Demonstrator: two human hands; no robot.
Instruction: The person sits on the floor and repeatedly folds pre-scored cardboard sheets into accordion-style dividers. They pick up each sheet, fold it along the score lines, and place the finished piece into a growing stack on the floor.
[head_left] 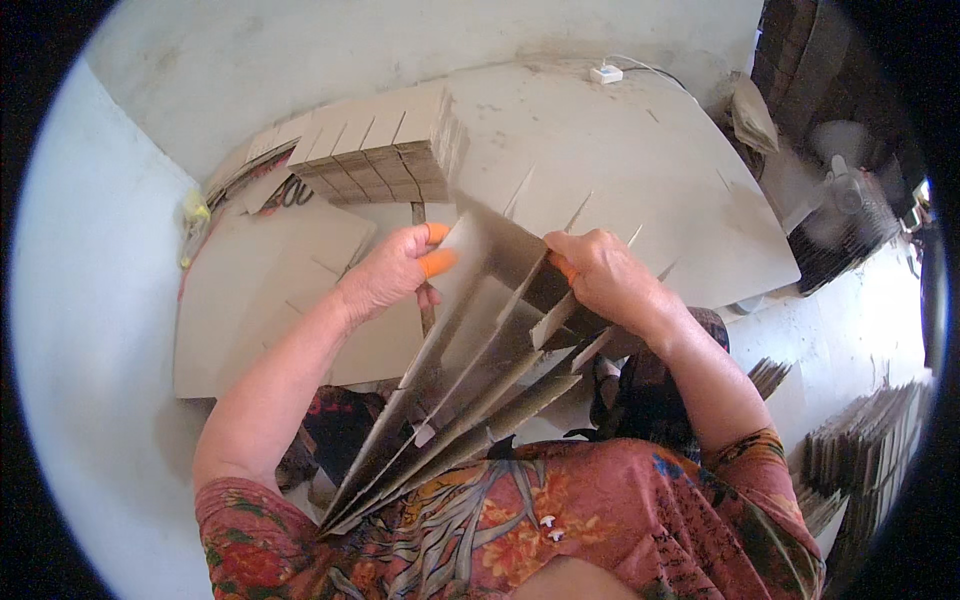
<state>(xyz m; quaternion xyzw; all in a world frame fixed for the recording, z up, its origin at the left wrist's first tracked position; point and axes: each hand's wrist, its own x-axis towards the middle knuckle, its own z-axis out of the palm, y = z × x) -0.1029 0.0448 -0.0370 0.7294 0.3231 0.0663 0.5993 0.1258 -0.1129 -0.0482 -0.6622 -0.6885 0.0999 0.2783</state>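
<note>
- Nearest the camera, wears a reddish flowered shirt (640,510); cannot tell whether touched by the panels' lower ends.
- Keeps both hands apart, with orange finger covers (438,263) on each.
- With the left hand (380,278), grips a narrow cardboard strip (427,318), seen edge-on, just left of the panels.
- With the right hand (610,275), pinches the slotted cardboard panels (478,330) near their upper right end.
- Holds these panels tilted and fanned, reaching from over the near edge of the pale surface (640,180) down towards the shirt's left sleeve.
- Near the far edge of the surface, left of its middle, shows a block of stacked slotted cardboard (375,150).
- By the far edge, right of that block, shows a white adapter (605,73) with a cable.
- Beyond the near right corner, lower down, shows upright rows of cardboard (870,440).
</note>
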